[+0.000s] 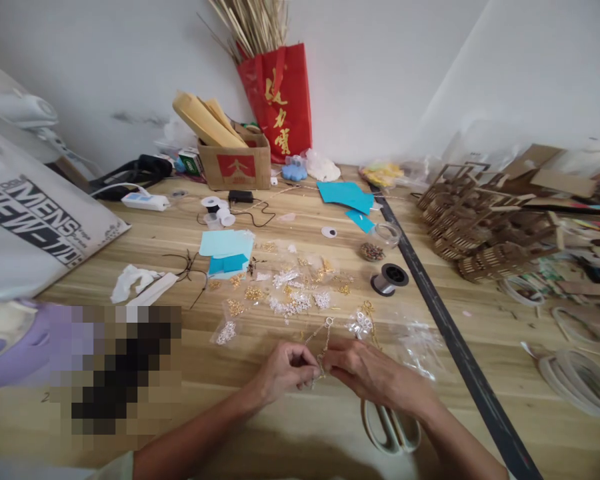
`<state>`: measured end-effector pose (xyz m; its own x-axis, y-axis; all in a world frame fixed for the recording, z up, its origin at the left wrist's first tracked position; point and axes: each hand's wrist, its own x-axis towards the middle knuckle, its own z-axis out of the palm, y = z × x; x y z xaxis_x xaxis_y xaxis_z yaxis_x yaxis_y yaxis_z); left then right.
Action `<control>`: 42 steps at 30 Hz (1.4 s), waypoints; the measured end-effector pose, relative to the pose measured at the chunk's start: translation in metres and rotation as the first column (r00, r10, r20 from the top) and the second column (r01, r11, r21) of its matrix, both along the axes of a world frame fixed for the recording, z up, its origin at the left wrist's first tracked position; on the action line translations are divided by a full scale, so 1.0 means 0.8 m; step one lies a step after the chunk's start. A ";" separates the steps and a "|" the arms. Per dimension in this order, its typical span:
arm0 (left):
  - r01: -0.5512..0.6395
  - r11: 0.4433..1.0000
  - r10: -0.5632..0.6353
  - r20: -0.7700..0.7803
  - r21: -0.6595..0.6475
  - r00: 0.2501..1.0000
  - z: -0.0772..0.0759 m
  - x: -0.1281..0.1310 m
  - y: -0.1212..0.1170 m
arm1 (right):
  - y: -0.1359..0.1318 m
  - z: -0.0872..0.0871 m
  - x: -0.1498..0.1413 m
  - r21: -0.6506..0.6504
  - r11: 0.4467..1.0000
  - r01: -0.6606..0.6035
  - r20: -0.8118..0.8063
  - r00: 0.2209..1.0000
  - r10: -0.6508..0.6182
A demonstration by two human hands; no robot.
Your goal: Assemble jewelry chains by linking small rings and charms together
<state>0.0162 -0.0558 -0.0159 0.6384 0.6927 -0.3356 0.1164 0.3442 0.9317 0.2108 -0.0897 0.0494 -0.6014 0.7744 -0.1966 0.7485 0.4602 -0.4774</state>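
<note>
A thin gold-coloured chain (329, 340) with a ring at its top lies on the wooden table, its lower part running between my two hands. My left hand (285, 367) is closed, thumb and forefinger pinching the chain. Close beside it, my right hand (363, 370) is also closed on the chain, its fingertips partly hidden. A pair of scissors (390, 430) with pale handles lies partly under my right hand and wrist. Just beyond are a small bag of silvery rings (361, 323), another gold chain (369, 310) and piles of white beads (295, 303).
A wire spool (391, 280) and a jar of beads (373, 251) stand right of the small parts. A dark strip (433, 313) crosses the table, with wooden basket-like pieces (480, 227) beyond. Blue sheets (227, 245), a cardboard box (235, 163) and a red bag (285, 100) are farther back.
</note>
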 end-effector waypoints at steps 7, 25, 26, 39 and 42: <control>-0.022 0.999 0.023 -0.017 0.049 1.000 0.011 0.005 0.003 | 0.002 0.008 -0.002 0.024 0.998 0.054 -0.165 0.985 -0.049; 0.005 1.000 -0.005 0.046 0.013 0.999 0.004 0.019 0.015 | 0.008 -0.010 -0.001 -0.075 0.972 0.222 -0.393 0.889 -0.233; 0.002 1.000 -0.002 0.057 0.000 0.998 0.003 0.019 0.015 | 0.008 -0.013 0.000 -0.076 0.970 0.230 -0.402 0.883 -0.241; 0.003 1.000 -0.002 0.115 -0.006 0.993 -0.006 0.015 0.017 | 0.011 -0.028 0.004 -0.191 0.923 0.333 -0.406 0.830 -0.383; 0.007 1.000 -0.006 0.122 -0.004 0.993 -0.006 0.014 0.017 | 0.011 -0.025 0.000 -0.177 0.934 0.309 -0.430 0.830 -0.356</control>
